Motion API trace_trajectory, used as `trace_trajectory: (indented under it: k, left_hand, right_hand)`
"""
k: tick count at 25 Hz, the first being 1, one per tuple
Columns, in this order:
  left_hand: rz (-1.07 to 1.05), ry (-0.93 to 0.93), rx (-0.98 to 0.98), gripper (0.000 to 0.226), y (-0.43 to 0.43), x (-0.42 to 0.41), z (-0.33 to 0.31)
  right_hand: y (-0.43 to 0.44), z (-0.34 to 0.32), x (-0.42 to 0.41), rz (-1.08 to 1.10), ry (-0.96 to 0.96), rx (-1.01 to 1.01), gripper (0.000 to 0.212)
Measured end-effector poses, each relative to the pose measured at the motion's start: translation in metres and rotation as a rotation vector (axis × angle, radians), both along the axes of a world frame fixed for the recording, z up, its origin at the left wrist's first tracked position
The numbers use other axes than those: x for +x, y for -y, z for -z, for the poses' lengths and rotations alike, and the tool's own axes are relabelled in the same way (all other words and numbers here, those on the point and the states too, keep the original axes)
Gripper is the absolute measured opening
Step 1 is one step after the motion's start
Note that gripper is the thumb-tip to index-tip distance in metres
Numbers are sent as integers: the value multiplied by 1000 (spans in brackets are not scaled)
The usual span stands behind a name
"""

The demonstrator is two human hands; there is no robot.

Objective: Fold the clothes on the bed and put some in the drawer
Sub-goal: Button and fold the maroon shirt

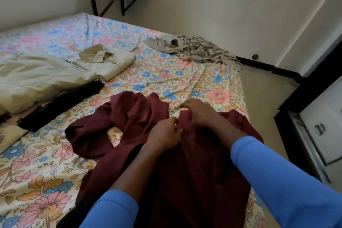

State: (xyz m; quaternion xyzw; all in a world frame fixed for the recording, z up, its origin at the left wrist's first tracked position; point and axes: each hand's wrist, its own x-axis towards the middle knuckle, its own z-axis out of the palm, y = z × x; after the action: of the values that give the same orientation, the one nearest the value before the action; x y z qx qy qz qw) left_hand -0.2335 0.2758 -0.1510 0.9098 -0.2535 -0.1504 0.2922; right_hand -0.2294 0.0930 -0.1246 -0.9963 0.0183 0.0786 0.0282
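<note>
A crumpled maroon cloth garment (133, 116) is spread over the near part of the floral-sheeted bed (166, 76), its lower end cut off by the frame. Its bunched upper edge is pinched between the curled fingers and thumb of the left hand (164, 133). Just beside it the right hand (199, 113) is curled over the same edge, its fingertips partly hidden in the folds. A folded beige collared shirt (107, 61) is laid farther left, and a rumpled grey patterned garment (194, 48) near the far edge. A white drawer front (322, 131) is only partly seen at right.
</note>
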Motion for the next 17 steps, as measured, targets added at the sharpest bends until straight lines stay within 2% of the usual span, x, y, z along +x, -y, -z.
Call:
trace_trajectory:
  k: [1, 2, 3, 5, 7, 8, 9, 11, 12, 13, 15, 17]
  left_hand:
    - [-35, 13, -22, 44, 3, 4, 6]
    - [-72, 27, -49, 43, 6, 7, 13]
    - [-100, 31, -79, 44, 9, 10, 20]
    - [-133, 4, -120, 56, 13, 14, 27]
    - [-134, -49, -130, 72, 18, 21, 30]
    - [-121, -64, -116, 71, 20, 23, 29]
    - [-110, -59, -115, 58, 22, 24, 29]
    - [-112, 13, -228, 21, 24, 23, 27]
    - [-122, 62, -328, 9, 23, 21, 23]
    - [-116, 80, -426, 2, 22, 19, 19]
    - [-43, 34, -568, 9, 17, 11, 5]
    - [42, 10, -518, 8, 9, 7, -20]
  right_hand:
    - [4, 5, 10, -91, -84, -152, 67]
    - [9, 10, 21, -143, -123, -222, 58]
    - [14, 10, 27, -146, -122, -197, 43]
    - [24, 8, 37, -76, -49, 5, 16]
    - [29, -3, 42, 63, 78, 283, 7]
    - [29, -10, 39, 135, 108, 427, 4]
    - [30, -18, 35, 180, 76, 541, 11]
    - [28, -34, 21, 161, -152, 558, 39]
    - [26, -42, 11, 120, -231, 499, 43]
    - [25, -49, 3, 76, -241, 454, 34]
    - [21, -70, -14, 50, -93, 412, 6]
    - [22, -92, -36, 85, 117, 407, 13]
